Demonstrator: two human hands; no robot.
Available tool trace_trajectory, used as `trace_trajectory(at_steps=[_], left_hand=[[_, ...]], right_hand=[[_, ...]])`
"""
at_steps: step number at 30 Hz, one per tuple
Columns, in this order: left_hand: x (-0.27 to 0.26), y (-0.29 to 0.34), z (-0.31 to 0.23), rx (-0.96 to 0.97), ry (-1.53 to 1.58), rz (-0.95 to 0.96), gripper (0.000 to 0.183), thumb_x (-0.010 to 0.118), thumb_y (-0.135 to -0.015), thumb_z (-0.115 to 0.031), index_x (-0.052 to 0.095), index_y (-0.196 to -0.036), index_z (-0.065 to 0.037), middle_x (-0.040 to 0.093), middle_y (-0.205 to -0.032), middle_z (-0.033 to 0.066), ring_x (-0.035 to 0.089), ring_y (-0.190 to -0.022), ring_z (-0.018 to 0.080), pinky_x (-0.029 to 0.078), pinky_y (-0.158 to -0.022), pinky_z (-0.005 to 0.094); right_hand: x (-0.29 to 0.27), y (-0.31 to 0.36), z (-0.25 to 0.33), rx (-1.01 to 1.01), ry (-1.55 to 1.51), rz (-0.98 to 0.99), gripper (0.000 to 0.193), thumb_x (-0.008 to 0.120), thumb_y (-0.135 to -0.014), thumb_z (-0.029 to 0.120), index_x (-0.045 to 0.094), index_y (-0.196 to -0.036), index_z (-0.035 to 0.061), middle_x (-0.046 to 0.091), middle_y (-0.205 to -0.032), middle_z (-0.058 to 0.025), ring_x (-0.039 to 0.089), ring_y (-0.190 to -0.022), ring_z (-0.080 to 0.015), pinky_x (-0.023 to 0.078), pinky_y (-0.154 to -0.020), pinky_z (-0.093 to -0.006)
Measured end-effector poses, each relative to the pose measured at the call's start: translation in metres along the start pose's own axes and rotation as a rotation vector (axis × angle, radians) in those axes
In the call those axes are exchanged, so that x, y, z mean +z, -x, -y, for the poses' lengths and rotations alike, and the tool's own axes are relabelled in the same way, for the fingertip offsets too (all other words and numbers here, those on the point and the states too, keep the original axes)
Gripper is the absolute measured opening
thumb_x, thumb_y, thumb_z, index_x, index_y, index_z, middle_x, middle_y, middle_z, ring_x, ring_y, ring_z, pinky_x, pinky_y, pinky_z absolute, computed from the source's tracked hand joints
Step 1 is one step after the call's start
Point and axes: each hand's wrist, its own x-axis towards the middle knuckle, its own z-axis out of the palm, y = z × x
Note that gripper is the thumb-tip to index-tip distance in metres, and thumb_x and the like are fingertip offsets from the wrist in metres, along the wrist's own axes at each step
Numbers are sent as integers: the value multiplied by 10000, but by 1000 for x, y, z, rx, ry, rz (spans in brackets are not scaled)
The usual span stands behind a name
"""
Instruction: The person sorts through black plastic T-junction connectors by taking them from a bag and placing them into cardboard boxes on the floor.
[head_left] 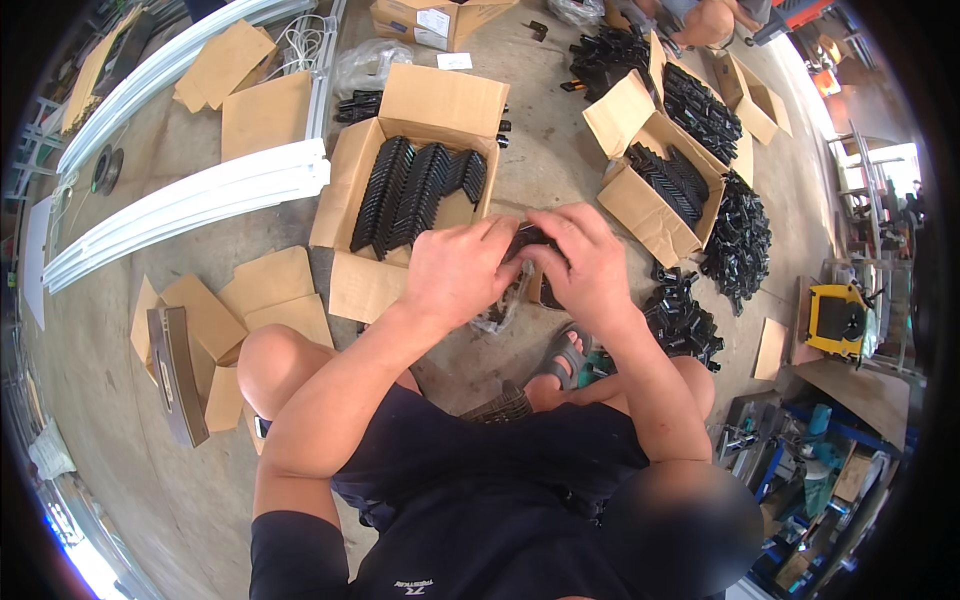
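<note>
My left hand (450,272) and my right hand (582,262) meet in front of my knees, fingers curled round a small black part (530,238). Most of that part is hidden behind the fingers, so its exact kind does not show. Just beyond my left hand stands an open cardboard box (343,190). Black angled brackets (400,195) are stacked in neat rows inside it. Below my hands, a clear plastic bag (492,322) partly shows, beside a small open carton whose contents I cannot make out.
To the right, another open box (655,232) holds black parts, with loose heaps of them (738,245) around it. White metal profiles (190,215) lie at the left near flattened cardboard (265,118). Another person (703,22) crouches at the far right. A yellow-framed item (838,320) stands right.
</note>
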Motion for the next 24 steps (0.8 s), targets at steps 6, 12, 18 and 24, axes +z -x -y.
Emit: trace_trajectory(at_steps=[6,12,18,24], left_hand=[[-10,-8,-2,-158,248,33,380,823,-796,-219,729,-1126,-56,742,-917,131,723,-719,202,560,-640,296],[-11,-8,0,-499,752,264,350,804,-858,-102,710,-1176,12,732,-885,33,616,-754,43,527,-673,235],[-11,-17,-11,-457,886,242,361,747,-893,-6,645,-1237,26,721,-1005,48,648,-869,67,545,-757,232],[1,-14,-12,-383,985,-23,321,795,-858,-14,620,-1127,2,743,-1016,94,698,-963,115,550,-836,267]], right_hand=[[-18,5,-31,593,-971,145,495,763,-881,39,596,-1344,-8,662,-1138,-55,653,-967,-171,537,-871,-302],[2,13,-30,671,-1320,156,474,755,-902,40,597,-1346,-8,688,-1132,-48,647,-990,-108,537,-877,-264],[1,9,-30,657,-1312,51,390,756,-913,58,637,-1275,-22,698,-1094,-46,652,-928,-96,547,-806,-250],[-3,1,-24,727,-1291,-10,367,750,-920,64,645,-1258,-34,706,-1045,-47,637,-860,-92,542,-775,-250]])
